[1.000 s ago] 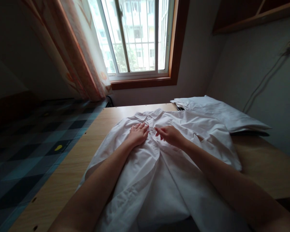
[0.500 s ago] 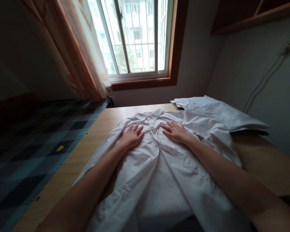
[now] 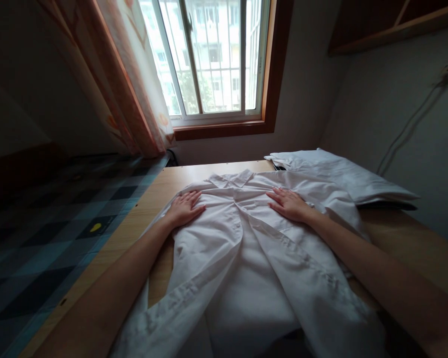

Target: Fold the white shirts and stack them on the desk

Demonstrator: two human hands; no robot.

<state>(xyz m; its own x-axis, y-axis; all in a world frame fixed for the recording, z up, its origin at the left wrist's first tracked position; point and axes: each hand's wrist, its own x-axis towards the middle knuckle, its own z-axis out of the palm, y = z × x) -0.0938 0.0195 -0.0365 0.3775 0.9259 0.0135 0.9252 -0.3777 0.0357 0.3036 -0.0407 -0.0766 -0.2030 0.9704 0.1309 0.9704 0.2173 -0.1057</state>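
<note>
A white button-up shirt (image 3: pixel 216 238) lies spread on the wooden table, its collar at the far end and its front parted below the chest. My left hand (image 3: pixel 184 208) rests flat on the left chest side near the shoulder, fingers stretched out. On the opposite chest side, my right hand (image 3: pixel 289 204) lies palm down with its fingers extended. Creases run across the fabric between the two hands. The lower end of the shirt reaches the bottom of the view.
Behind the right sleeve sits a folded white cloth (image 3: pixel 332 171) over something dark. A checked bedspread (image 3: pixel 59 233) borders the wooden table (image 3: pixel 186 174) on the left. Ahead are an orange curtain (image 3: pixel 123 89) and a barred window (image 3: pixel 216 59). A cable (image 3: pixel 406 124) hangs along the right wall.
Both hands have slid outward across the shirt, the left one to the left and the right one to the right. The shirt front has spread a little wider near the chest.
</note>
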